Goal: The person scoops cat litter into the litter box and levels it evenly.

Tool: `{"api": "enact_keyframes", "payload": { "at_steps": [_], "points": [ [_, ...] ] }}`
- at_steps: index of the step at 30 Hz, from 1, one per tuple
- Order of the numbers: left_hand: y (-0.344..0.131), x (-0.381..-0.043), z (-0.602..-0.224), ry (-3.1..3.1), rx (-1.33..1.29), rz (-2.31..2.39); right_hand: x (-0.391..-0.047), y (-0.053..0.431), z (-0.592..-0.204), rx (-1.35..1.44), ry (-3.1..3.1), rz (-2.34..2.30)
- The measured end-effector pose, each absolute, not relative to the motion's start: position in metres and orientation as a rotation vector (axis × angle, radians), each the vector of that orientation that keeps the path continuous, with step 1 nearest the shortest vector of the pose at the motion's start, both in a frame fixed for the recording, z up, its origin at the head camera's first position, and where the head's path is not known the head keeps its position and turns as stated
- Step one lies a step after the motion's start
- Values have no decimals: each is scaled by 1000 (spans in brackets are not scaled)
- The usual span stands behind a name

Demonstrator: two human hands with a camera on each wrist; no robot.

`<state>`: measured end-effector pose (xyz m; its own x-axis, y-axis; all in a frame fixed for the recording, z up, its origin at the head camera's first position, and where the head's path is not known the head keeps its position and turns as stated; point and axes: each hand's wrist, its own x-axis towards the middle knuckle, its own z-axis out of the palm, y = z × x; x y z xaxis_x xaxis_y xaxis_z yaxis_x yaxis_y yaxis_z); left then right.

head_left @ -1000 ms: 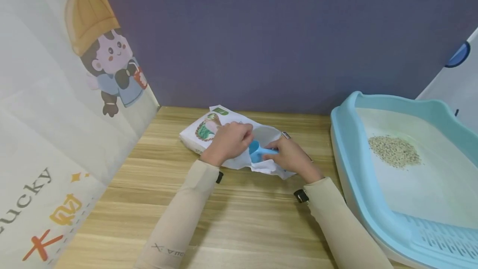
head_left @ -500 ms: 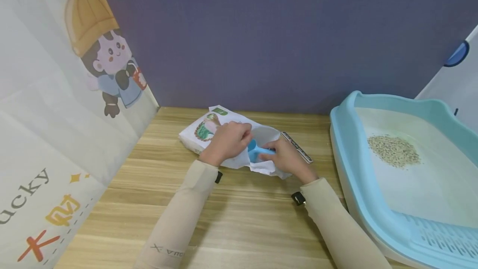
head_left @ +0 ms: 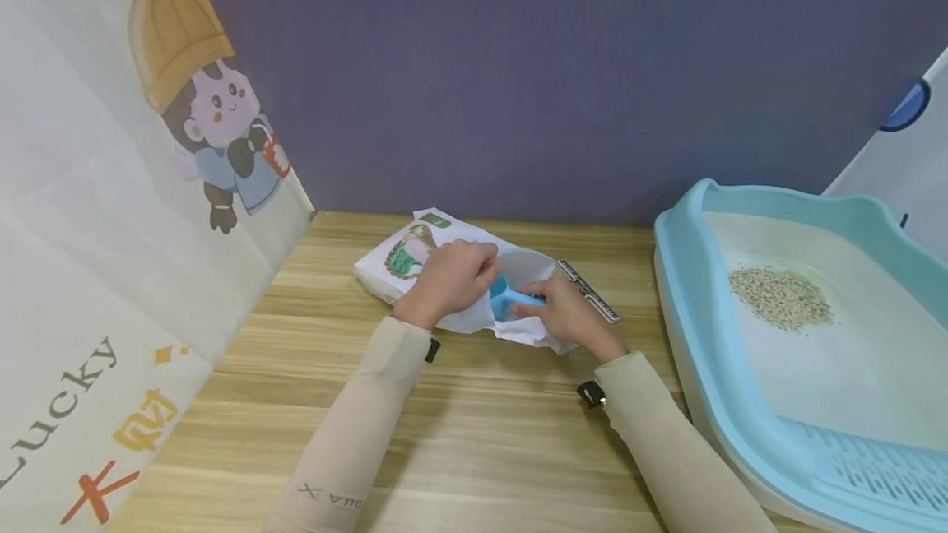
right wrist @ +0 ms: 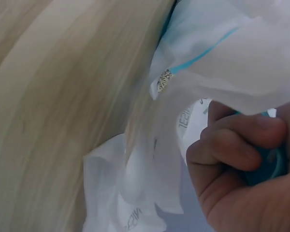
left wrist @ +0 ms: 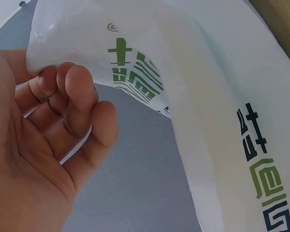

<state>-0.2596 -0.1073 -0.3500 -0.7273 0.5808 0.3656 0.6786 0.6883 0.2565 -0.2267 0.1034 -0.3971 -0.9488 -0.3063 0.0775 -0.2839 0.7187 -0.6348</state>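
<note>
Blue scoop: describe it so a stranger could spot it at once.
On the wooden table, left of the big pale-blue tray in the head view, lies a white bag. At its open end, the person's right grip holds the blue scoop by its handle. Unlike the white bag it is blue, and unlike the tray it is small, with a cup.

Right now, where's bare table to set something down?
Free: the table between left sleeve and right sleeve; also between left sleeve and printed sheet; smaller, between black-and-white strip and blue tray. Crowded: white bag, with left hand, right hand and blue scoop at its opening.
</note>
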Motion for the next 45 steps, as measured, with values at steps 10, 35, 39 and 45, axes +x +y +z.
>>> {"api": "enact_keyframes", "payload": {
  "at_steps": [10, 35, 39, 45],
  "points": [
    [-109, -261, -350, -2646, -990, -583, -228, 108, -402, -426, 2858, -1014],
    [-111, -258, -347, -2675, -956, -607, -222, 128, -395, -477, 2745, -792],
    [-112, -258, -347, -2680, -947, -617, -220, 126, -393, -449, 2724, -722],
    [-114, -261, -348, -2681, -930, -634, -217, 122, -394, -388, 2740, -585]
  ]
}}
